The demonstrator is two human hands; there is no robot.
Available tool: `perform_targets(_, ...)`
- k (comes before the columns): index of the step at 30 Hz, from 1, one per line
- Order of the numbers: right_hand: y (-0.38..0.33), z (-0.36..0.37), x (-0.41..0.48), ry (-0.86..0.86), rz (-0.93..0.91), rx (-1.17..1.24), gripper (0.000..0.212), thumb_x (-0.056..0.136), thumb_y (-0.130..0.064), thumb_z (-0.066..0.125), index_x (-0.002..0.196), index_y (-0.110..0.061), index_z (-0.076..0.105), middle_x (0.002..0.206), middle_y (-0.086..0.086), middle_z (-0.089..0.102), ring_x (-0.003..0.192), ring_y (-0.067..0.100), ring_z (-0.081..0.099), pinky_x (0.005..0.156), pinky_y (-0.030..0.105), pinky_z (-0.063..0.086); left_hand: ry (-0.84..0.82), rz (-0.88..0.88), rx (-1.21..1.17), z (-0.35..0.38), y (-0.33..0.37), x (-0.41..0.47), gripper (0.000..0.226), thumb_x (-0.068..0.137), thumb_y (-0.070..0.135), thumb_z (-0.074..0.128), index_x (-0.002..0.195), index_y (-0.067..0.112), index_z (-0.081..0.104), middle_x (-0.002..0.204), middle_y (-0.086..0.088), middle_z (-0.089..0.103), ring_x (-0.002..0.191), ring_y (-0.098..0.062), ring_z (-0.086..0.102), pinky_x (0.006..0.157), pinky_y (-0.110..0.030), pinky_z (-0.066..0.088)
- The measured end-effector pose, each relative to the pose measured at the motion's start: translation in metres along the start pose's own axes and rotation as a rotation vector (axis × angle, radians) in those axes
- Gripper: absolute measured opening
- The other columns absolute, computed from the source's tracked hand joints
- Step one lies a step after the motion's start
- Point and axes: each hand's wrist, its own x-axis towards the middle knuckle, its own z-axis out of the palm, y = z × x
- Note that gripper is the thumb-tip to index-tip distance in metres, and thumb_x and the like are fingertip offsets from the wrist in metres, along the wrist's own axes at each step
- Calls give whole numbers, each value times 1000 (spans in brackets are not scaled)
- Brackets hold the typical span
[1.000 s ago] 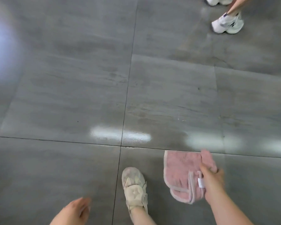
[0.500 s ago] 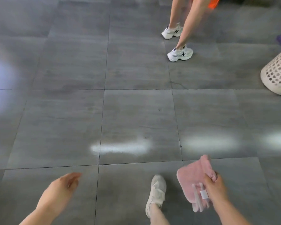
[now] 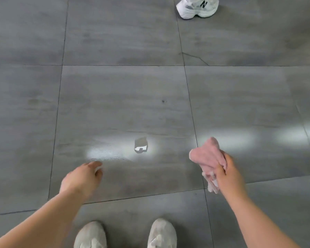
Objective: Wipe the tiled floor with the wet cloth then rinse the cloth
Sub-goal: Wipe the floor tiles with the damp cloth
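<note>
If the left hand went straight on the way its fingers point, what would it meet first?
Probably the glossy grey tiled floor, around the bright glare just ahead of the left hand. The small grey-and-white scrap lies right of that line. Height is unclear.

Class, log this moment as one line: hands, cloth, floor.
right hand: holds bunched pink cloth in the air | left hand: empty, fingers loosely curled | floor: grey tiles, shiny patch ahead

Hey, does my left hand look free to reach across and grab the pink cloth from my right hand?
Probably yes. The left hand looks empty, and only tiled floor shows between it and the pink cloth. The right hand grips the cloth low, leaving its upper bunch exposed.
</note>
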Motion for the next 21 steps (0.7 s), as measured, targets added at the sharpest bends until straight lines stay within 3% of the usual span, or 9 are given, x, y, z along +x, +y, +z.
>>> perform_targets(1, 11, 20, 15, 4, -36, -8, 36, 95, -6, 34, 126, -15, 47, 89, -1, 59, 55, -3, 57, 43, 9, 40, 12, 50, 58, 10, -8, 23, 41, 95, 29, 32, 135, 28, 36, 143, 5, 41, 126, -20, 44, 100, -27, 35)
perform_targets(4, 41, 87, 51, 95, -197, -149, 44, 85, -19, 35, 125, -12, 52, 106, 6, 66, 88, 22, 61, 63, 22, 36, 65, 193, 226, 31, -36, 85, 45, 95, 32, 34, 139, 28, 27, 148, 8, 31, 135, -15, 32, 109, -25, 22)
perform_targets(8, 61, 170, 68, -31, -474, -298, 43, 82, -33, 38, 107, -13, 66, 106, -2, 68, 95, 20, 67, 86, 31, 50, 163, 226, 233, 59, -53, 149, 59, 91, 33, 42, 143, 25, 15, 155, 1, 13, 142, -18, 14, 115, -31, 6)
perform_targets(11, 68, 197, 64, -123, -669, -585, 60, 92, -54, 19, 94, -27, 72, 96, -12, 73, 95, 12, 68, 95, 22, 44, 95, 192, 269, 78, -50, 170, 72, 89, 50, 35, 143, 29, -8, 155, 0, -9, 143, -18, -6, 117, -36, 1)
perform_targets(13, 73, 189, 66, -121, -629, -619, 69, 93, -57, 8, 98, -26, 70, 104, -5, 72, 111, 16, 55, 102, 26, 27, 23, 148, 231, 85, -51, 170, 84, 80, 67, 33, 141, 32, -12, 154, 1, -16, 143, -19, -13, 117, -39, 1)
perform_targets(15, 81, 177, 76, -30, -579, -726, 66, 91, -59, 5, 116, -25, 55, 126, 6, 62, 127, 21, 33, 106, 35, 15, -23, 100, 188, 92, -57, 163, 96, 65, 82, 26, 140, 36, -13, 153, 2, -19, 142, -20, -16, 116, -43, 3)
perform_targets(18, 95, 182, 98, -130, -581, -924, 70, 86, -64, -2, 132, -26, 34, 158, 4, 5, 144, 20, -8, 112, 41, -1, -66, 37, 182, 103, -71, 155, 97, 70, 77, 39, 139, 38, -17, 152, 1, -24, 141, -22, -20, 115, -47, 5)
perform_targets(19, 100, 190, 108, -158, -573, -949, 69, 87, -62, -2, 132, -25, 35, 157, 1, -8, 144, 20, -13, 112, 42, -2, -78, 18, 185, 106, -75, 154, 97, 72, 74, 42, 138, 38, -19, 152, 1, -25, 140, -22, -21, 115, -47, 6)
perform_targets(21, 92, 206, 128, -39, -563, -886, 63, 91, -56, 8, 130, -21, 43, 157, 5, -6, 144, 26, -7, 111, 48, 9, -105, 21, 215, 108, -82, 157, 97, 72, 72, 44, 138, 38, -20, 151, 2, -26, 140, -20, -21, 115, -46, 8)
